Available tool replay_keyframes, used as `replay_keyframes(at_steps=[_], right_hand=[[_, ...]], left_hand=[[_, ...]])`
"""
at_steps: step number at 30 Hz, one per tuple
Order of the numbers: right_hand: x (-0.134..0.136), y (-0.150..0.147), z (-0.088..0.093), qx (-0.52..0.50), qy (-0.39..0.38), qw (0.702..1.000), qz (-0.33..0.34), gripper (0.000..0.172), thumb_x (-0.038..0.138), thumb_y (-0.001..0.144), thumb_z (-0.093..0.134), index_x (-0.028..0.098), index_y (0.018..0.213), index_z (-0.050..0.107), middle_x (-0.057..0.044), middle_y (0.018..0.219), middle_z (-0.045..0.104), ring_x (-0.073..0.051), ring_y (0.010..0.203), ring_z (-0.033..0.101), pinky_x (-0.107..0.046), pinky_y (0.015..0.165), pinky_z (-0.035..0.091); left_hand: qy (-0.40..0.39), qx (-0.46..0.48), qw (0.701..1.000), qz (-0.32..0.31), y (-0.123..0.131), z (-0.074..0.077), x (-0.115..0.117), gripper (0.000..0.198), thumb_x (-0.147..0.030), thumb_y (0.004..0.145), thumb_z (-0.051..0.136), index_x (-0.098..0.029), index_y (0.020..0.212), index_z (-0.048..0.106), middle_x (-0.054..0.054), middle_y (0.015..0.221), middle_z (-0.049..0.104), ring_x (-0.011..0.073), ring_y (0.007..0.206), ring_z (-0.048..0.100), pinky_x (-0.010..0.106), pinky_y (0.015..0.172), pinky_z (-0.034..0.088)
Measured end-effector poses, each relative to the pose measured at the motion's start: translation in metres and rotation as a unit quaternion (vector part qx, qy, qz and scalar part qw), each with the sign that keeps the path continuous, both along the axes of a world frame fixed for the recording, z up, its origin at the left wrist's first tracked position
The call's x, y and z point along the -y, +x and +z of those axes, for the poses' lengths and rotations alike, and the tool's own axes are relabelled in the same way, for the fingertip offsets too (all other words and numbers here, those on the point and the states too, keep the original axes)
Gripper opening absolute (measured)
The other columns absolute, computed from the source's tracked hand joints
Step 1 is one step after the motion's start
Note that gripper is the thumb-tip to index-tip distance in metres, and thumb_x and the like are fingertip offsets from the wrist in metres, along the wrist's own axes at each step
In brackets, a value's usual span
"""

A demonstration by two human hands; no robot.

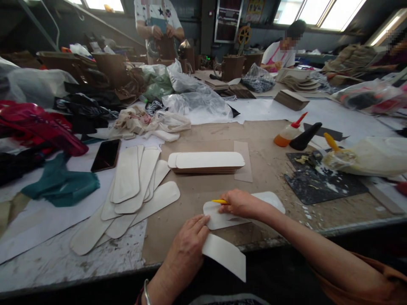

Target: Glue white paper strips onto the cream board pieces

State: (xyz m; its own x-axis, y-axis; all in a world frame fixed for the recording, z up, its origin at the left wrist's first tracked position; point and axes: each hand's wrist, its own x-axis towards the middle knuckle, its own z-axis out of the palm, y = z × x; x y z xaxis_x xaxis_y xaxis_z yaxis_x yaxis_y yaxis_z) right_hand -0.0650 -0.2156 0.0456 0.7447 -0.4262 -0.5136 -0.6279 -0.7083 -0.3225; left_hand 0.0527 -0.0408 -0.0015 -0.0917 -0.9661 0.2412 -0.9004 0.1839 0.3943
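Observation:
My right hand (238, 202) is closed on a thin yellow tool (219, 201), its tip pointing left over a pale, round-ended panel (269, 199). That panel lies near the table's front edge, partly covered by my right hand and forearm. My left hand (190, 237) has its fingers together, the fingertips at the panel's left end. From that hand a pale strip (225, 256) extends to the right, hanging over the table edge; the thumb side of the grip is hidden. Beyond both hands sits a neat stack of similar panels (210, 161).
Loose pale panels (127, 178) fan out at left, beside a phone (106, 155) and teal cloth (62, 180). At right are a red-tipped bottle (284, 134), a black tool (305, 136) and a glue-smeared dark board (330, 186). Two co-workers (159, 25) (281, 51) are across the table.

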Motion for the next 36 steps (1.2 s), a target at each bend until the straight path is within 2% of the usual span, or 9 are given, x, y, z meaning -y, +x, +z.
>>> replay_keyframes(at_steps=[3, 6, 8, 11, 14, 19, 23, 27, 36], right_hand=[[0.000, -0.009, 0.008, 0.003, -0.009, 1.000, 0.006, 0.021, 0.035, 0.079, 0.061, 0.019, 0.091, 0.068, -0.010, 0.088, 0.070, -0.024, 0.082, 0.062, -0.026, 0.057, 0.033], [0.010, -0.041, 0.017, -0.010, -0.021, 1.000, -0.008, 0.018, 0.032, 0.077, 0.061, 0.019, 0.088, 0.068, -0.009, 0.084, 0.069, -0.023, 0.077, 0.061, -0.026, 0.055, 0.031], [0.020, -0.074, 0.021, -0.003, -0.013, 0.998, -0.058, 0.015, 0.031, 0.078, 0.057, 0.018, 0.080, 0.066, -0.006, 0.076, 0.067, -0.021, 0.071, 0.058, -0.026, 0.055, 0.031], [0.035, -0.124, 0.017, 0.069, 0.021, 0.985, -0.158, 0.020, 0.033, 0.079, 0.050, 0.016, 0.072, 0.059, -0.001, 0.067, 0.059, -0.016, 0.062, 0.053, -0.024, 0.055, 0.033], [0.041, -0.149, 0.006, 0.113, -0.009, 0.969, -0.220, 0.024, 0.035, 0.082, 0.044, 0.015, 0.074, 0.055, 0.000, 0.066, 0.056, -0.015, 0.063, 0.051, -0.024, 0.057, 0.036], [0.038, -0.142, -0.010, 0.076, -0.110, 0.958, -0.254, 0.021, 0.030, 0.084, 0.045, 0.014, 0.082, 0.060, -0.007, 0.079, 0.062, -0.019, 0.074, 0.056, -0.026, 0.064, 0.038], [0.033, -0.136, -0.014, 0.049, -0.162, 0.949, -0.267, 0.027, 0.037, 0.086, 0.047, 0.016, 0.092, 0.063, -0.010, 0.089, 0.065, -0.024, 0.085, 0.059, -0.029, 0.070, 0.040], [0.031, -0.137, -0.015, 0.038, -0.172, 0.952, -0.249, 0.028, 0.038, 0.088, 0.047, 0.016, 0.097, 0.062, -0.010, 0.092, 0.066, -0.024, 0.090, 0.060, -0.028, 0.073, 0.041], [0.040, -0.138, -0.019, 0.043, -0.157, 0.965, -0.207, 0.023, 0.031, 0.088, 0.050, 0.013, 0.096, 0.062, -0.012, 0.094, 0.066, -0.025, 0.091, 0.061, -0.028, 0.074, 0.041]], left_hand=[[0.006, 0.002, 1.000, -0.003, 0.002, -0.003, 0.000, 0.044, 0.007, 0.060, 0.036, -0.013, 0.094, 0.057, 0.011, 0.113, 0.062, 0.0221, 0.109, 0.055, 0.041, 0.094, 0.050], [-0.006, 0.012, 1.000, -0.022, 0.006, -0.007, -0.001, 0.041, 0.005, 0.063, 0.038, -0.016, 0.093, 0.056, 0.009, 0.117, 0.061, 0.0224, 0.109, 0.055, 0.040, 0.092, 0.051], [-0.028, 0.019, 0.999, -0.029, 0.008, -0.011, -0.001, 0.037, 0.005, 0.064, 0.038, -0.017, 0.088, 0.055, 0.009, 0.115, 0.062, 0.0227, 0.107, 0.056, 0.040, 0.089, 0.053], [-0.048, 0.033, 0.998, -0.038, 0.012, -0.016, -0.002, 0.033, 0.002, 0.066, 0.041, -0.018, 0.088, 0.055, 0.007, 0.116, 0.062, 0.0231, 0.104, 0.057, 0.040, 0.086, 0.054], [-0.046, 0.050, 0.997, -0.047, 0.016, -0.021, -0.002, 0.035, 0.001, 0.067, 0.044, -0.020, 0.093, 0.053, 0.006, 0.120, 0.059, 0.0227, 0.107, 0.055, 0.038, 0.089, 0.052], [-0.038, 0.089, 0.993, -0.072, 0.023, -0.024, -0.001, 0.035, -0.001, 0.064, 0.045, -0.022, 0.091, 0.053, 0.003, 0.121, 0.059, 0.0220, 0.106, 0.055, 0.036, 0.086, 0.053], [-0.048, 0.114, 0.989, -0.080, 0.022, -0.024, 0.000, 0.038, 0.000, 0.061, 0.043, -0.022, 0.091, 0.052, 0.003, 0.120, 0.059, 0.0218, 0.106, 0.055, 0.034, 0.085, 0.053], [-0.060, 0.115, 0.990, -0.057, 0.018, -0.024, -0.003, 0.036, -0.002, 0.066, 0.041, -0.021, 0.095, 0.050, 0.007, 0.121, 0.058, 0.0239, 0.107, 0.053, 0.037, 0.086, 0.051], [-0.090, 0.113, 0.987, -0.066, 0.018, -0.026, -0.003, 0.020, -0.015, 0.076, 0.043, -0.021, 0.093, 0.051, 0.007, 0.119, 0.060, 0.0249, 0.105, 0.055, 0.035, 0.084, 0.052]])
